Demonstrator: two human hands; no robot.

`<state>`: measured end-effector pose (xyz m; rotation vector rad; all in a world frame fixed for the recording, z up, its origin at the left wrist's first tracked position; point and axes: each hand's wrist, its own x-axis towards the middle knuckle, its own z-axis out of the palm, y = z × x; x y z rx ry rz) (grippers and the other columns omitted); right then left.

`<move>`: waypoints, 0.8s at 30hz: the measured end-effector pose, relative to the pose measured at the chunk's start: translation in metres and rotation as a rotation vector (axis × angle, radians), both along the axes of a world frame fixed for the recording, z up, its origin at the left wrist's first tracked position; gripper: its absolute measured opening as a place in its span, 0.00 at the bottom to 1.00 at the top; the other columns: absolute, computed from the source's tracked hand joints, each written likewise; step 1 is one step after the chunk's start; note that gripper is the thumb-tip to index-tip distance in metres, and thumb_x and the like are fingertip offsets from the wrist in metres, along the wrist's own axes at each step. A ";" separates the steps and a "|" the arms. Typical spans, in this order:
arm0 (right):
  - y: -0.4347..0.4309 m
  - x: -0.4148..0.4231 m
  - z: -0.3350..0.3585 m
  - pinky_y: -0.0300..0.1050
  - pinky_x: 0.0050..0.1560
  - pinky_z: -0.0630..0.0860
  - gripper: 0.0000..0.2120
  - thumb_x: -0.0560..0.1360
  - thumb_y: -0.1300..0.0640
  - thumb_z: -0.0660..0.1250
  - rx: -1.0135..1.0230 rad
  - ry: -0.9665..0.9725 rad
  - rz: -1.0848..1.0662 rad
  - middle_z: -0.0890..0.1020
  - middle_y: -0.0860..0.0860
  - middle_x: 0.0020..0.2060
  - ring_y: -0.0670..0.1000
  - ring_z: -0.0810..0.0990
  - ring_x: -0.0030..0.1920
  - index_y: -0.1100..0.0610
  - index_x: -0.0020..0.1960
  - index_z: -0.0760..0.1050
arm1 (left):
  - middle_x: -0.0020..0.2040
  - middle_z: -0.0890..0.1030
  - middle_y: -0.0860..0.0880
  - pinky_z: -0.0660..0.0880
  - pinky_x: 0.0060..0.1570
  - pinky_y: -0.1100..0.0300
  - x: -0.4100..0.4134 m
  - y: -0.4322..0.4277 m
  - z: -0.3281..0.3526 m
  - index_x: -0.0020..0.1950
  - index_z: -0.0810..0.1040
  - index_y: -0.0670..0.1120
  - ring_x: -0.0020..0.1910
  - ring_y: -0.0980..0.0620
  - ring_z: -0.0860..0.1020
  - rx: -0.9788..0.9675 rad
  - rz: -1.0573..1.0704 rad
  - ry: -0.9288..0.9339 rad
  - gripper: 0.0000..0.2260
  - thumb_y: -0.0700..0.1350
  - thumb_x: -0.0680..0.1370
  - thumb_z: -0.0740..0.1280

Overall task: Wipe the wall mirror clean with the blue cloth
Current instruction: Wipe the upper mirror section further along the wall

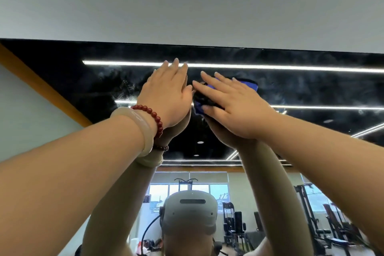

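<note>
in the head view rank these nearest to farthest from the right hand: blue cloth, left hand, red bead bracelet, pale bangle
1. blue cloth: under the right hand, pressed to the mirror.
2. left hand: just beside it, on its left.
3. red bead bracelet: on the left wrist.
4. pale bangle: behind the bracelet, further down the forearm.

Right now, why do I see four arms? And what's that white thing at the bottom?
There are only two real arms. The camera sits on a person's head, looking up at a big mirror, so the other two arms are reflections. The white thing is the camera headset, seen in the mirror. The left hand, with a red bracelet and a pale bangle, lies flat on the glass. The right hand presses a blue cloth flat against it, near the top edge.
</note>
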<state>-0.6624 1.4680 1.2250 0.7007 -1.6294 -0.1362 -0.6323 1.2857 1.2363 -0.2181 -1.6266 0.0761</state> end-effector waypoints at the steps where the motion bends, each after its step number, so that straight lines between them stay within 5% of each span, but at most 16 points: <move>1: 0.004 -0.002 0.012 0.50 0.77 0.43 0.26 0.82 0.42 0.50 -0.044 -0.007 -0.001 0.46 0.43 0.79 0.48 0.44 0.78 0.40 0.78 0.46 | 0.80 0.50 0.49 0.47 0.75 0.50 -0.002 0.001 0.001 0.79 0.51 0.48 0.78 0.49 0.46 -0.012 0.028 0.008 0.25 0.51 0.83 0.51; 6: 0.006 -0.008 0.064 0.55 0.76 0.44 0.26 0.83 0.43 0.49 -0.361 -0.069 -0.023 0.47 0.47 0.79 0.52 0.45 0.79 0.44 0.79 0.47 | 0.79 0.54 0.49 0.48 0.75 0.51 -0.004 0.002 0.003 0.78 0.55 0.48 0.78 0.49 0.50 -0.020 0.081 0.001 0.24 0.51 0.83 0.52; 10: -0.021 -0.003 0.048 0.53 0.77 0.44 0.27 0.82 0.42 0.50 -0.105 -0.006 0.005 0.46 0.45 0.79 0.50 0.45 0.79 0.42 0.79 0.47 | 0.71 0.69 0.48 0.62 0.67 0.50 0.008 0.004 0.013 0.73 0.66 0.48 0.69 0.47 0.66 -0.013 0.043 0.096 0.20 0.50 0.81 0.55; 12: -0.019 -0.003 0.044 0.50 0.77 0.44 0.27 0.82 0.42 0.49 -0.016 0.004 0.029 0.46 0.43 0.79 0.48 0.44 0.78 0.41 0.79 0.47 | 0.76 0.61 0.47 0.57 0.71 0.50 0.009 0.004 0.018 0.78 0.58 0.48 0.74 0.47 0.59 0.004 0.050 0.070 0.24 0.50 0.82 0.55; 15: -0.002 -0.006 0.066 0.52 0.76 0.44 0.26 0.83 0.42 0.48 -0.208 -0.014 0.019 0.48 0.46 0.79 0.50 0.46 0.79 0.43 0.79 0.47 | 0.80 0.46 0.48 0.46 0.75 0.50 0.004 -0.001 0.019 0.79 0.50 0.47 0.78 0.48 0.45 0.025 0.126 0.005 0.27 0.53 0.83 0.52; 19: -0.010 -0.006 0.090 0.57 0.76 0.45 0.26 0.83 0.44 0.47 -0.406 -0.053 -0.024 0.47 0.49 0.80 0.54 0.46 0.79 0.46 0.80 0.46 | 0.80 0.47 0.47 0.45 0.75 0.51 -0.001 -0.003 0.017 0.79 0.50 0.46 0.78 0.48 0.45 0.055 0.109 0.000 0.26 0.53 0.83 0.50; 24: -0.045 0.005 0.083 0.53 0.77 0.44 0.26 0.84 0.45 0.48 -0.086 0.014 0.006 0.47 0.45 0.79 0.50 0.46 0.79 0.44 0.79 0.46 | 0.80 0.48 0.47 0.43 0.75 0.53 -0.003 -0.003 0.018 0.79 0.48 0.45 0.78 0.49 0.46 0.055 0.095 0.010 0.26 0.51 0.83 0.50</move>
